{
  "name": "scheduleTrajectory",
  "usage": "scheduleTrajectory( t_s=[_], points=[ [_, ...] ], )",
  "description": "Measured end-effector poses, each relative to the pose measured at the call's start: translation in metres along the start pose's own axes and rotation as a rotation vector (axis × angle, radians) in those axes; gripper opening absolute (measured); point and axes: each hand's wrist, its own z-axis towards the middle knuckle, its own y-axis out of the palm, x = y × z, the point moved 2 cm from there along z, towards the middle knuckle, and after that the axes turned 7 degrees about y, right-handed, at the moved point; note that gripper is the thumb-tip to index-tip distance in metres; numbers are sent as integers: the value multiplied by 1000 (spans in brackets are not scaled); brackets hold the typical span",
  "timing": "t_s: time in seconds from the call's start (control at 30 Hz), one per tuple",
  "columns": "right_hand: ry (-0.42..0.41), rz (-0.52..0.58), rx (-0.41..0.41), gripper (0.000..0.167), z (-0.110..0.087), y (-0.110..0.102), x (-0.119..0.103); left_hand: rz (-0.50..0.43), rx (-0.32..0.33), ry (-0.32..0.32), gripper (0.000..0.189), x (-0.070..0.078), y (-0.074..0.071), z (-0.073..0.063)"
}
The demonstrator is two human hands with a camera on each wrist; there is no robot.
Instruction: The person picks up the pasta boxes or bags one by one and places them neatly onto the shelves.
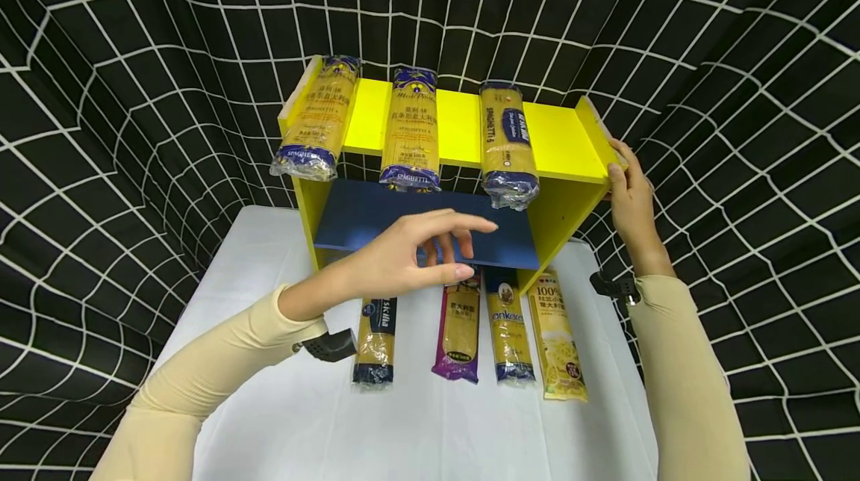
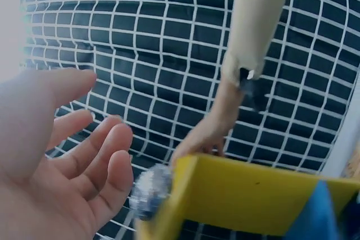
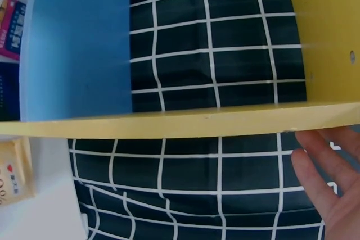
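My left hand (image 1: 440, 246) hangs in front of the shelf unit's blue middle board (image 1: 430, 216), fingers loosely bent and apart, holding nothing. In the left wrist view the same hand (image 2: 84, 155) has its palm and curled fingertips in sight. My right hand (image 1: 633, 201) rests its fingertips against the outer right side of the yellow shelf unit (image 1: 567, 219), near the top corner. In the right wrist view, its fingers (image 3: 312, 178) lie at the panel's edge. Three spaghetti packs, left (image 1: 319, 115), middle (image 1: 411, 130) and right (image 1: 508, 141), lean on the yellow top board, ends overhanging its front.
On the white tabletop (image 1: 302, 421), below the unit, lie a dark blue-ended pack (image 1: 375, 343), a purple pack (image 1: 460, 331), an Ankara pack (image 1: 510, 331) and a pale yellow noodle pack (image 1: 559, 339). Black cloth (image 1: 222, 10) with a white grid surrounds the table.
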Motion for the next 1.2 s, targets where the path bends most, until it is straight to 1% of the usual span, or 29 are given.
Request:
scheduleTrajectory(
  t_s=[0.07, 0.1, 0.2, 0.23, 0.3, 0.43, 0.57, 0.63, 0.7, 0.8, 0.9, 1.03, 1.07, 1.17, 1.2],
  points=[
    [-11, 6, 1, 46, -4, -1, -7, -32, -19, -9, 49, -6, 10, -13],
    [-11, 9, 1, 46, -5, -1, -9, -50, -29, -25, 49, -11, 16, -19],
    [-9, 8, 1, 46, -4, 0, -6, -101, -45, -98, 48, -29, 33, -39],
    [-6, 9, 0, 46, -2, 0, -3, -114, -46, -133, 48, -37, 38, -45],
    [0, 6, 2, 46, 2, 1, 5, -120, -33, -206, 47, -53, 47, -59],
    [-8, -2, 14, 45, 7, 2, 16, -110, 11, -317, 46, -88, 61, -87],
    [-14, -2, 23, 45, 8, 1, 18, -115, 58, -394, 46, -122, 72, -113],
    [-8, -2, 18, 45, 8, 2, 17, -123, 72, -432, 46, -137, 77, -126],
    [4, -7, 9, 45, 8, 2, 16, -119, 84, -457, 46, -151, 82, -138],
    [19, -13, 0, 46, 8, 3, 16, -89, 108, -491, 47, -169, 89, -154],
    [22, -6, -6, 46, 9, 4, 16, -31, 140, -531, 48, -184, 93, -167],
    [27, 3, -16, 46, 6, 4, 12, 48, 169, -604, 51, -203, 97, -182],
    [31, 0, -13, 46, 6, 4, 13, 58, 176, -625, 53, -207, 98, -186],
    [44, -8, -9, 46, 6, 3, 13, 90, 208, -660, 57, -220, 99, -195],
    [45, -11, -6, 47, 8, 3, 17, 96, 218, -678, 60, -224, 99, -198]
  ],
)
